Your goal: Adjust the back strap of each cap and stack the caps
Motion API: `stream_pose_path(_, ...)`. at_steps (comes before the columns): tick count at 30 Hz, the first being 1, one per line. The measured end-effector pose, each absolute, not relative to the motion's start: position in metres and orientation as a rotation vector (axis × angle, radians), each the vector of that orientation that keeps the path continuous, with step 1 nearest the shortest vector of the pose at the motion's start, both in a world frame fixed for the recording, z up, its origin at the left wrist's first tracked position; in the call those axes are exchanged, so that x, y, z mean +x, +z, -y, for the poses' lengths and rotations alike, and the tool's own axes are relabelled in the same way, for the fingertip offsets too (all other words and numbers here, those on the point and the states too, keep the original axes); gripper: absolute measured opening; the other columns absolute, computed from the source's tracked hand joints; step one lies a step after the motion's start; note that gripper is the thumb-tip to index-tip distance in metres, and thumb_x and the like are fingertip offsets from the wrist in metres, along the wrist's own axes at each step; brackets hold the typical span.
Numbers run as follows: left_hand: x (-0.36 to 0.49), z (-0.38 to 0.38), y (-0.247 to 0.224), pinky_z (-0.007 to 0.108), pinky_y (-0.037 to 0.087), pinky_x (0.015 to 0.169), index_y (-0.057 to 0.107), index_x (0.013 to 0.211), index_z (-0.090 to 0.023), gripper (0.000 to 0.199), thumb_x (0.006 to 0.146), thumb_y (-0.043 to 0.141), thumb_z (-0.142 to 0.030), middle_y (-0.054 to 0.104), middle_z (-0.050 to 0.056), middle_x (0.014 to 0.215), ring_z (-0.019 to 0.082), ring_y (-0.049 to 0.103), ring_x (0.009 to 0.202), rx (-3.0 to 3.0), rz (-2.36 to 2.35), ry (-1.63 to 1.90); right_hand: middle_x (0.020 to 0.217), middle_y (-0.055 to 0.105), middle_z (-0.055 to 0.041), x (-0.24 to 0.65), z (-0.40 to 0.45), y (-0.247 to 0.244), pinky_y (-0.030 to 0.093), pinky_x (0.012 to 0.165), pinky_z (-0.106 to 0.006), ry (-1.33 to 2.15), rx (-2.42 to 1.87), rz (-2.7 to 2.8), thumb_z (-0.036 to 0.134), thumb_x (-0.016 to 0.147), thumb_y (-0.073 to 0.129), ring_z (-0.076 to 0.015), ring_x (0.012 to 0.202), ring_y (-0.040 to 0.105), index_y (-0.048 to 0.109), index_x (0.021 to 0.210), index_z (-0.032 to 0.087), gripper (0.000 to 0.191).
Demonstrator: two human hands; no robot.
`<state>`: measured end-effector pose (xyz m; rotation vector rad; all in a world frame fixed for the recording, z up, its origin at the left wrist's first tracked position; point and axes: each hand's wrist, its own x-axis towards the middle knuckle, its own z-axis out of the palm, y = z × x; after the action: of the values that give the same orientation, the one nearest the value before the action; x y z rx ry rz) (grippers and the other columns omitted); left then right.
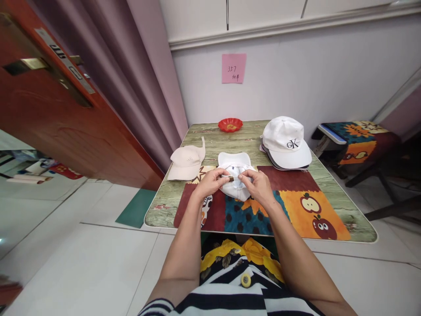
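Observation:
A white cap lies upside down on the table, its brim pointing away from me and its inside facing up. Across its near side runs the back strap, with a small brownish buckle between my hands. The fingers of my left hand are pinched on the strap's left part beside the buckle. On the other side, my right hand pinches the strap between thumb and fingers. To the left rests a cream cap, its loose strap sticking up. A stack of caps stands at the right, topped by a white cap with black letters.
A patterned cloth covers the front of the wood-look table. A red scalloped dish sits at the back by the wall, under a pink note. A cloth-covered stool stands at right, a wooden door at left.

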<state>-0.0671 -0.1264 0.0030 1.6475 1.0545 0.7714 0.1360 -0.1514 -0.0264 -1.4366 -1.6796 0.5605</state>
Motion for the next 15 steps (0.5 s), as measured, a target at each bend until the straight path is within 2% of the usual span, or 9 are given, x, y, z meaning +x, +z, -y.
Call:
stream_pose_path(7,-0.0678,0.1242,-0.0004,0.024,0.038,0.056,0.07,0.088,-0.018,0.025,0.081,0.067,-0.041,0.056,-0.002,0.064,0.014,0.05,0.058,1.68,-1.047,0.774,0.074,0.073,0.0003,0.1363,0.1518,-0.0262,0.03,0.113,-0.048,0.568,-1.436,1.67,0.048,0.089,0.055,-0.0203,0.074,0.064,0.071,0.078,0.025,0.029)
stream_pose_path(15,-0.0656,0.1241,-0.0029,0.024,0.036,0.054,0.068,0.085,-0.018,0.023,0.083,0.063,-0.04,0.056,-0.002,0.062,0.013,0.048,0.055,1.701,-1.072,0.794,0.077,0.074,-0.0001,0.1355,0.1522,-0.025,0.036,0.108,-0.045,0.573,-1.432,1.664,0.048,0.088,0.055,-0.0202,0.075,0.064,0.071,0.078,0.025,0.029)
